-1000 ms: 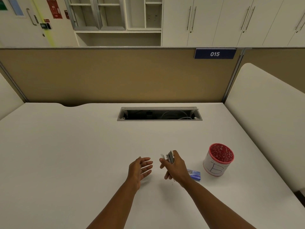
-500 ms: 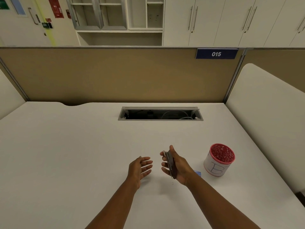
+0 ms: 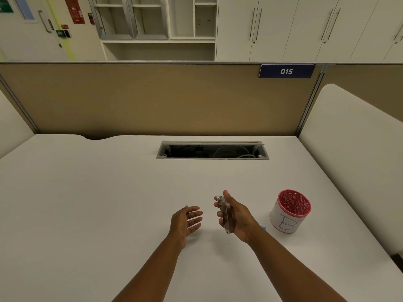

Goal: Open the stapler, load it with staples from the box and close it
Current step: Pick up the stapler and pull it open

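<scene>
Your right hand (image 3: 236,216) still grips the stapler (image 3: 225,214), now turned edge-on and raised; your left hand (image 3: 185,221) stays empty beside it, fingers spread.

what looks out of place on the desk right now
A tiny staple-like bit lies loose on the desk, just below the stapler in the right hand. It may have dropped out. Otherwise nothing stands out.
</scene>
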`<state>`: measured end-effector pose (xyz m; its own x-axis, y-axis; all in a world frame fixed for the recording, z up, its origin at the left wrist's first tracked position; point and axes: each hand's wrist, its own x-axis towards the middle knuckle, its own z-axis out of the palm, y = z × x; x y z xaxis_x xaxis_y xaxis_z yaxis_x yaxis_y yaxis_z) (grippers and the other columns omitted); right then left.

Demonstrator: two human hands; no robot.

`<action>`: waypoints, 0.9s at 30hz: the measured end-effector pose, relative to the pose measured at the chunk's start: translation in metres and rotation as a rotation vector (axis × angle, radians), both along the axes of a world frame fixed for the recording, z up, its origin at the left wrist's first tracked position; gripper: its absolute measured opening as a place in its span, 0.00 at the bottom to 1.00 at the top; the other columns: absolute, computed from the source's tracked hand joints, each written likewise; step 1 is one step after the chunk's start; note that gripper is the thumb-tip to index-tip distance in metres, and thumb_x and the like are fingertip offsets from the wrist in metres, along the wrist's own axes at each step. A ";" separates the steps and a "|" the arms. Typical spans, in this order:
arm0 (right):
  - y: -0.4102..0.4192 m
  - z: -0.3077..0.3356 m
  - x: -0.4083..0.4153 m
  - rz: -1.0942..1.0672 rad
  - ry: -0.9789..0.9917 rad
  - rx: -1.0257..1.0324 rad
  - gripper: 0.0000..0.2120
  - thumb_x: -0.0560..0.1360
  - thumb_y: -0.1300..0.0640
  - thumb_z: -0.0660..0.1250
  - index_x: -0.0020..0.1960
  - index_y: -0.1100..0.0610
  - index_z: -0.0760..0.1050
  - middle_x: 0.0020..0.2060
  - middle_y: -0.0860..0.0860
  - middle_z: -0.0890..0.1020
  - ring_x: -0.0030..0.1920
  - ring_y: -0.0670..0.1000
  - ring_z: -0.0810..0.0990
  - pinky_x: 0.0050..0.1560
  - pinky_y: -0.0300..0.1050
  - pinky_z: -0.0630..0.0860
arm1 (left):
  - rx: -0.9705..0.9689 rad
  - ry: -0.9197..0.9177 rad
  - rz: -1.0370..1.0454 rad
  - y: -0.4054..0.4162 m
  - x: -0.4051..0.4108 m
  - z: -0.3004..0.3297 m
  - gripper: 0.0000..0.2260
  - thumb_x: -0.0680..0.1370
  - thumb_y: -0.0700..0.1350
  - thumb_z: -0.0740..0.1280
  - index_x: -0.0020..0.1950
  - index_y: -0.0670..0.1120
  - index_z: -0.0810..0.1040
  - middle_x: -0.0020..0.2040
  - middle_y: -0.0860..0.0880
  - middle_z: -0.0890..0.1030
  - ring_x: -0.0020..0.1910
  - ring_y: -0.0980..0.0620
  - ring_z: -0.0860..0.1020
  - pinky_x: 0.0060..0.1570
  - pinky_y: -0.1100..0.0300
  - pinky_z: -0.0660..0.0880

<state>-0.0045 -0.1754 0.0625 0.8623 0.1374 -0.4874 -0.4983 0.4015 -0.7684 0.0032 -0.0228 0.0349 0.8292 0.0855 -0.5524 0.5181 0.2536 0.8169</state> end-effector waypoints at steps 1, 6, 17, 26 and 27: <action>0.000 0.001 0.000 0.003 -0.005 -0.003 0.17 0.75 0.44 0.61 0.49 0.58 0.77 0.38 0.50 0.78 0.31 0.46 0.72 0.30 0.36 0.72 | 0.000 -0.004 0.001 0.000 0.000 0.000 0.18 0.82 0.45 0.51 0.49 0.40 0.78 0.49 0.41 0.80 0.49 0.43 0.78 0.43 0.57 0.76; 0.004 0.000 0.002 -0.021 -0.039 -0.158 0.16 0.74 0.43 0.62 0.48 0.57 0.77 0.42 0.51 0.79 0.32 0.46 0.72 0.29 0.36 0.71 | -0.012 -0.011 0.003 -0.002 -0.001 0.001 0.17 0.82 0.44 0.51 0.49 0.39 0.78 0.50 0.40 0.80 0.50 0.43 0.78 0.44 0.57 0.76; 0.013 -0.006 -0.001 -0.035 -0.185 -0.491 0.14 0.81 0.58 0.55 0.59 0.60 0.76 0.46 0.56 0.80 0.42 0.53 0.78 0.41 0.43 0.77 | -0.098 -0.066 -0.154 -0.020 0.000 0.011 0.14 0.81 0.49 0.56 0.46 0.45 0.78 0.45 0.45 0.83 0.45 0.48 0.81 0.43 0.57 0.79; 0.009 -0.006 -0.001 -0.053 -0.101 -0.318 0.10 0.79 0.59 0.60 0.54 0.62 0.77 0.42 0.57 0.83 0.40 0.54 0.82 0.36 0.40 0.81 | -0.041 -0.157 -0.124 -0.018 -0.002 0.006 0.04 0.77 0.45 0.65 0.49 0.48 0.78 0.49 0.46 0.81 0.51 0.46 0.80 0.42 0.59 0.79; 0.009 -0.005 -0.001 -0.037 -0.090 -0.287 0.10 0.79 0.60 0.60 0.54 0.62 0.78 0.40 0.56 0.83 0.40 0.54 0.82 0.38 0.41 0.81 | -0.049 -0.153 -0.133 -0.018 -0.001 0.006 0.04 0.77 0.45 0.65 0.48 0.49 0.79 0.49 0.47 0.81 0.51 0.47 0.80 0.42 0.59 0.78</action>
